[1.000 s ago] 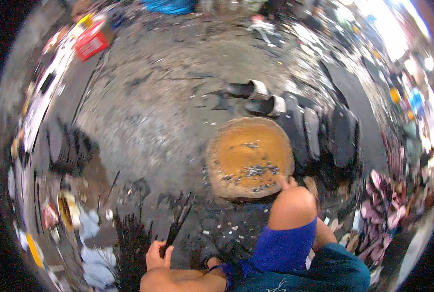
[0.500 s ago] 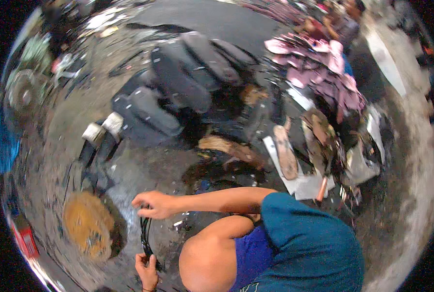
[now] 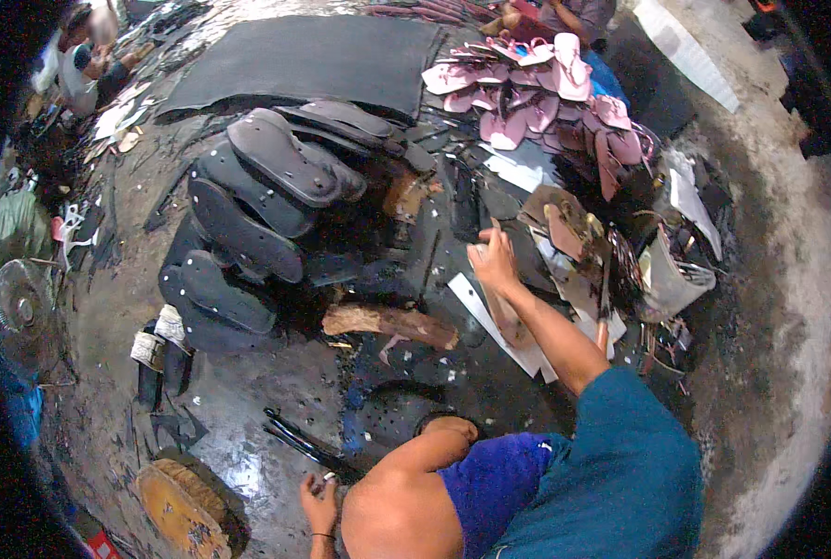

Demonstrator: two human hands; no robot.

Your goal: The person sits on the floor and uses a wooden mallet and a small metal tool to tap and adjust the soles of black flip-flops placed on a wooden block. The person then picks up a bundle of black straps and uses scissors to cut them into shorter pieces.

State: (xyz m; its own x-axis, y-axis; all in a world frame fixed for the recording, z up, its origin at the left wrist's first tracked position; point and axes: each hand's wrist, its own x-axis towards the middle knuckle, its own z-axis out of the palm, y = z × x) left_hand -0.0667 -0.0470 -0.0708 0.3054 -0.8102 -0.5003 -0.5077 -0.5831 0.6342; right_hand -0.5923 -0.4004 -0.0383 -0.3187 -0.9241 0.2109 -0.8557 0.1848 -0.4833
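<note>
At the lower left, my left hand [image 3: 318,508] hovers beside my bent knee with its thumb and fingers apart. I see nothing held in it. A small white bit shows at its fingertips, and it may be lying on the floor. Just beyond are glossy black straps [image 3: 302,442], their near end close to my knee. My right arm stretches far out to the right, and my right hand [image 3: 493,261] is over the upper end of a tan insole [image 3: 506,321] on white sheets [image 3: 472,305]. Its fingers are bent and look apart; whether they touch the insole is hidden.
Black soles [image 3: 248,219] are heaped ahead, with a wood piece [image 3: 388,323] in front. Pink sandals [image 3: 527,102] pile at the far right near a white bucket [image 3: 672,279]. A round wooden block [image 3: 181,512] stands lower left. Another person [image 3: 89,65] sits far left.
My right hand has left the black straps and swung up and right to the tan insole. My left hand is now apart from the straps. The view has shifted.
</note>
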